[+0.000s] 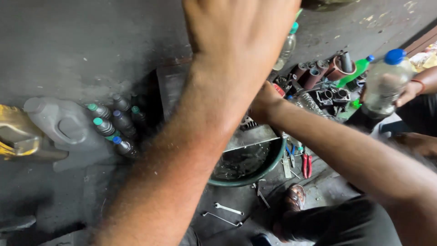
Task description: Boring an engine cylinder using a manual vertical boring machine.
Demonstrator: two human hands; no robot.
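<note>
Floor (82, 41): matt, dark, rough concrete, stained with oil. Basin (268, 166): green plastic rim, inside coated in glossy black liquid. Metal part (252, 134) lying across the basin: dull grey, cast look, greasy. Jug (59, 120): grey matt plastic, smudged. Container (16, 134) beside it: yellow plastic, glossy. Small bottles (114, 125): dark, grimy plastic with green and blue caps. Clear bottle (384, 84): transparent plastic, cloudy, smooth blue cap, held by another person's hand (409, 93). Wrenches (227, 214): bright bare metal. Pliers (306, 165): red glossy grips. Cylinders (314, 73): rusty brown metal, matt.
</note>
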